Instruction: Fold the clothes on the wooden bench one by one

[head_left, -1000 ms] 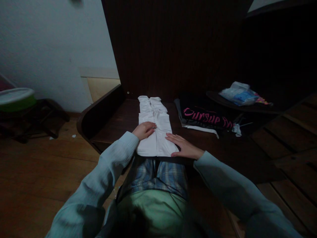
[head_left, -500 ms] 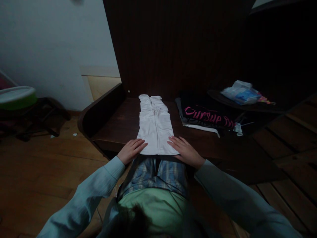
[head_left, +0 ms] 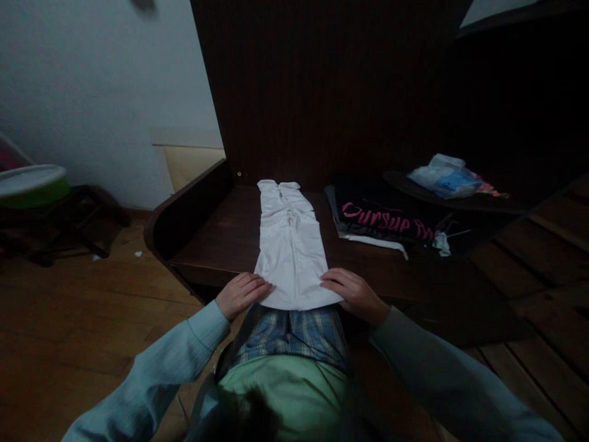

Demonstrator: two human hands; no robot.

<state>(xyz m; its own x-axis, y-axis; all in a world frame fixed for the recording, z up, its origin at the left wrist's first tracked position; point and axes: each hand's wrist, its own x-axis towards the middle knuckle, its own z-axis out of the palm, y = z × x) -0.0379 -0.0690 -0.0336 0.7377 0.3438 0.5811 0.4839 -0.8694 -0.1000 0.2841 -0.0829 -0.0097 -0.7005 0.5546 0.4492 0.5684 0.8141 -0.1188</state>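
Observation:
A white garment (head_left: 292,252) folded into a long, narrow strip lies on the dark wooden surface (head_left: 207,239). Its far part is wrinkled, a line runs down its middle, and its near edge hangs over the front above my lap. My left hand (head_left: 243,293) is closed on the near left corner, fingers on top of the cloth. At the near right corner, my right hand (head_left: 355,294) grips the cloth with bent fingers. Both thumbs are hidden. I cannot tell what kind of garment it is.
To the right lies a stack of folded dark clothes (head_left: 381,212) with pink lettering. Behind it, a plastic package (head_left: 445,177) rests on a dark round surface. A raised wooden side (head_left: 184,202) bounds the left. A green and white round container (head_left: 34,184) stands far left.
Both hands have drawn the near end of the white garment slightly toward me. The fingers have gone from lying flat to gripping its corners, and the near edge now reaches further over my lap.

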